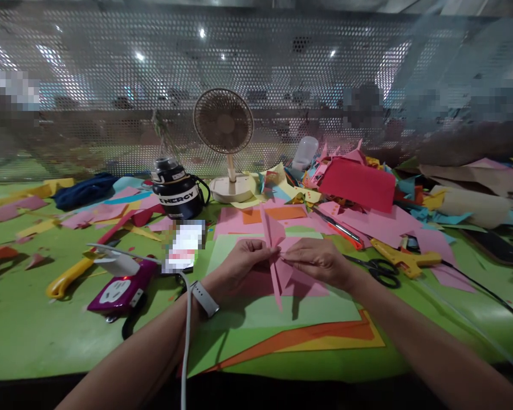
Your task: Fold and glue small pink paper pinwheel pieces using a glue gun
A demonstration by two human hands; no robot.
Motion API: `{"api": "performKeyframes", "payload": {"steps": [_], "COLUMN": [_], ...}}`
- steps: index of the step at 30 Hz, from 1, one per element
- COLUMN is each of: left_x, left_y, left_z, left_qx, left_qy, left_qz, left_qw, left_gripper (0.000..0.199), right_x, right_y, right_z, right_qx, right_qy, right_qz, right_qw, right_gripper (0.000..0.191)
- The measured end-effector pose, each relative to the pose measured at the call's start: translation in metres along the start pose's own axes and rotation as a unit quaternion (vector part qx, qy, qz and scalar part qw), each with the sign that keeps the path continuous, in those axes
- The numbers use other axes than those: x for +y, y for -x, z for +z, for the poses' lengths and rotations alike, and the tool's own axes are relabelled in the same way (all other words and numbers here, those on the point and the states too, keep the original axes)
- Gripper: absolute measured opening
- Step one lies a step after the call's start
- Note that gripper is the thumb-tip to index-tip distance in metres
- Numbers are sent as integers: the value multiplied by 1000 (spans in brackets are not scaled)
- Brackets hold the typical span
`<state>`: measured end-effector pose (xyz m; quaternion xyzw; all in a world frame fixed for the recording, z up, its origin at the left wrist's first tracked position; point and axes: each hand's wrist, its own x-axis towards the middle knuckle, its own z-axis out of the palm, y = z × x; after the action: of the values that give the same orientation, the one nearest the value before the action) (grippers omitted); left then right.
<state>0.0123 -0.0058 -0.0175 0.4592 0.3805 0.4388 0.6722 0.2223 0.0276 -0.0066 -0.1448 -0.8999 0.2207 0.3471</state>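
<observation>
Fingers of both hands are closed, meeting at one spot on the folded pink paper (274,228). Left hand (244,259) pinches it from the left, right hand (318,259) from the right, thumb and index area doing the work. Exact grip between the fingertips: can't tell, they overlap there.

Paper is held roughly mid-length, long folded strip running away from the person, a wider flap fanning out on the right. It's above a flat pink sheet (310,289), which lies on light-green sheets (325,312) on the bench (23,341). Orange paper (325,331) sticks out under those, near edge.

Progress: folds are in, and the middle looks gathered, my read. Ends are loose and spread. No fastening visible at the pinch, but the fingers cover it. Can't confirm whether it's fixed.

Tools are out of hand. Scissors (373,265) just right of the right hand, yellow glue gun (406,261) beyond them, cutter (337,226) further back. Loose offcuts on both sides, with a big red sheet (359,185) on the back-right pile.
</observation>
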Motion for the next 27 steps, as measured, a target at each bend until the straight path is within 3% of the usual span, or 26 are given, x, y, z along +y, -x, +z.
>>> {"api": "performKeyframes", "payload": {"steps": [4, 7, 9, 11, 20, 27], "left_x": [-1, 0, 2, 3, 3, 3], "left_y": [-1, -1, -1, 0, 0, 1], "left_z": [1, 2, 3, 4, 4, 5], "left_qx": [9, 34, 44, 45, 45, 36], "left_qy": [-31, -60, -70, -73, -66, -56], "left_qz": [25, 62, 74, 78, 61, 52], "left_qw": [999, 996, 994, 993, 995, 996], "left_gripper": [37, 36, 35, 35, 37, 35], "right_x": [-7, -13, -15, -16, -11, -10], "right_y": [-3, -6, -9, -12, -15, -14], "right_z": [1, 2, 3, 6, 13, 12], "right_qx": [25, 74, 51, 15, -10, -24], "right_qy": [-28, -78, -127, -163, -294, -316], "right_qz": [48, 175, 266, 313, 353, 359], "right_qw": [998, 979, 954, 935, 888, 878], "right_gripper": [17, 20, 31, 41, 46, 43]}}
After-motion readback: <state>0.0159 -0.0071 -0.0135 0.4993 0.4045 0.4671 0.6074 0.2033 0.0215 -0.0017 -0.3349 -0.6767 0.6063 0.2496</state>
